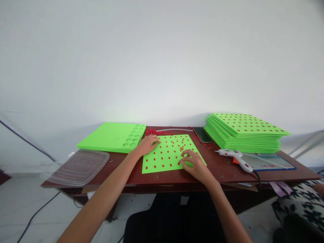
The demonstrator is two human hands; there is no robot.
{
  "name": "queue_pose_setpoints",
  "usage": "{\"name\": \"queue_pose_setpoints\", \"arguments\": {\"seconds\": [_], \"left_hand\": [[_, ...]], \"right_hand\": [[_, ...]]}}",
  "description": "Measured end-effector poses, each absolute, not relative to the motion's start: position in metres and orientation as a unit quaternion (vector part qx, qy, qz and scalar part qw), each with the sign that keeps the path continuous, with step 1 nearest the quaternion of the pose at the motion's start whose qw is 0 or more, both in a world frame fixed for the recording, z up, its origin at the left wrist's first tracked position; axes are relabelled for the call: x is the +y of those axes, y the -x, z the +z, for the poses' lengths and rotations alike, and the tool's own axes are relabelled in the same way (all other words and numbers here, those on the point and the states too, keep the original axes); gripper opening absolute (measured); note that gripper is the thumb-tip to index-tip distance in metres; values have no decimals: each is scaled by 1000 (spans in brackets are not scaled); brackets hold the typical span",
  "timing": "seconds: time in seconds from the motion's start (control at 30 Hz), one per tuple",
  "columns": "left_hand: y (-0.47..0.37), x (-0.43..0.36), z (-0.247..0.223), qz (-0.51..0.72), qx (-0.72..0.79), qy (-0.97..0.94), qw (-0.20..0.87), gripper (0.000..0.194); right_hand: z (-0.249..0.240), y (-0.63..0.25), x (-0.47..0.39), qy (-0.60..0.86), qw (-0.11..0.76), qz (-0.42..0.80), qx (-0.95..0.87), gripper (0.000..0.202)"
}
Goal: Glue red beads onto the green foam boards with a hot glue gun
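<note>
A bright green sheet (164, 152) with rows of small red pieces lies on the dark red table in front of me. My left hand (148, 144) rests on the sheet's upper left edge, its fingers reaching loosely over the surface with nothing seen in them. Over the lower right part of the sheet is my right hand (193, 162), curled, with thumb and forefinger pinched close around a small red piece (179, 162) at the sheet's surface. Several loose red pieces lie irregularly near the sheet's upper right, just beyond my right hand.
A stack of dotted green sheets (245, 138) stands at the right, a plainer green stack (111, 136) at the left. A glue gun (236, 158), a phone (202, 135), a clear plastic lid (78, 167) and a red heap (153, 132) also lie here. Someone's patterned clothing (301, 202) shows at right.
</note>
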State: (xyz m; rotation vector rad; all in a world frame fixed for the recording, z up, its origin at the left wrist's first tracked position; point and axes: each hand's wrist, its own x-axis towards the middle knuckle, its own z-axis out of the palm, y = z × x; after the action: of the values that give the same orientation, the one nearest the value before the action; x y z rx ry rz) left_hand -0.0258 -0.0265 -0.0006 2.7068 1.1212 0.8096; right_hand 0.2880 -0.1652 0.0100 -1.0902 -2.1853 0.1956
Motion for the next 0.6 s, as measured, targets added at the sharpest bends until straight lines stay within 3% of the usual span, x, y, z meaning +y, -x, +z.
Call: {"name": "queue_pose_setpoints", "arguments": {"seconds": [0.33,0.6], "left_hand": [[25,-28,1,268,367,-889,56,26],[26,-25,-1,266,364,-891,56,28]], "right_hand": [[8,-288,-166,413,324,82,-847,14],[12,-282,-170,404,306,12,-862,11]]}}
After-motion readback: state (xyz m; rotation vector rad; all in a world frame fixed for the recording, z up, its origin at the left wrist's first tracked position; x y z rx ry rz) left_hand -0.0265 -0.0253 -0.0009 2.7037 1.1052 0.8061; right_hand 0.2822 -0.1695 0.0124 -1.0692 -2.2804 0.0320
